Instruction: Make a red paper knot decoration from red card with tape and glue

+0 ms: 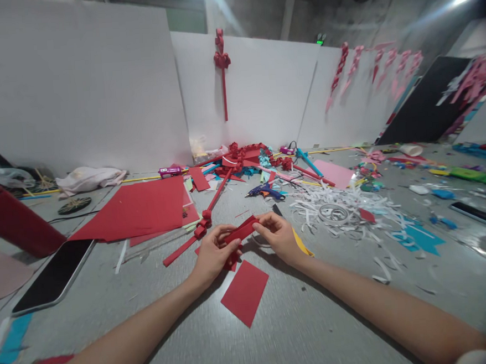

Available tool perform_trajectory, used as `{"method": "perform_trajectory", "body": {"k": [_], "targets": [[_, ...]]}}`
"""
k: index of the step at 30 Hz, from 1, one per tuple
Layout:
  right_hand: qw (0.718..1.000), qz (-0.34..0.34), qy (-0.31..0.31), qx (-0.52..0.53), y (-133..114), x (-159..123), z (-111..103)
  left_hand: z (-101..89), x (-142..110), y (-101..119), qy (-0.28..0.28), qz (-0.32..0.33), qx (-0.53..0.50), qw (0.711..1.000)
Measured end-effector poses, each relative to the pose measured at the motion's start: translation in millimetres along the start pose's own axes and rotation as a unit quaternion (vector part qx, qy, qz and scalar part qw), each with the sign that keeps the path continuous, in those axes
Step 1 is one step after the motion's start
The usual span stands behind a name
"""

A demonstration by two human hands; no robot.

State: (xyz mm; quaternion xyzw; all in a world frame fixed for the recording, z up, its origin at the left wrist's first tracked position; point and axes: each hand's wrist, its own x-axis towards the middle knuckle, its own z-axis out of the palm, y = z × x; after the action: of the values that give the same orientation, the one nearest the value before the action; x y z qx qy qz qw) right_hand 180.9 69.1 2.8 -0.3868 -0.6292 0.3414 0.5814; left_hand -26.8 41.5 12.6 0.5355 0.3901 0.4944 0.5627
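Between my two hands is a folded strip of red paper (243, 230), held a little above the grey floor. My left hand (214, 253) grips its near left end, thumb on top and fingers curled around it. The far right end is pinched by the thumb and fingers of my right hand (276, 234). Partly hidden under my left hand lies more red paper (232, 262). A flat red paper rectangle (246, 294) rests just below my hands. Beside my left hand runs a red paper stick with a knotted bow (204, 221).
Large red sheets (145, 208) and a phone (53, 275) lie to the left. Ahead are a blue glue gun (265, 191) and a heap of coloured paper pieces. White shreds surround a tape roll (332, 213) on the right. White panels (257, 87) stand behind, hung with paper ornaments.
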Motion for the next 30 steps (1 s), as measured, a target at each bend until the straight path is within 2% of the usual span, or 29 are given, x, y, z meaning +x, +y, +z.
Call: {"method": "perform_trajectory", "body": {"k": [30], "targets": [[0.999,0.03,0.012,-0.026,-4.1,-1.6,-0.3,-1.1,0.1,-2.8,-0.011,-0.011,0.006,1.0]]}}
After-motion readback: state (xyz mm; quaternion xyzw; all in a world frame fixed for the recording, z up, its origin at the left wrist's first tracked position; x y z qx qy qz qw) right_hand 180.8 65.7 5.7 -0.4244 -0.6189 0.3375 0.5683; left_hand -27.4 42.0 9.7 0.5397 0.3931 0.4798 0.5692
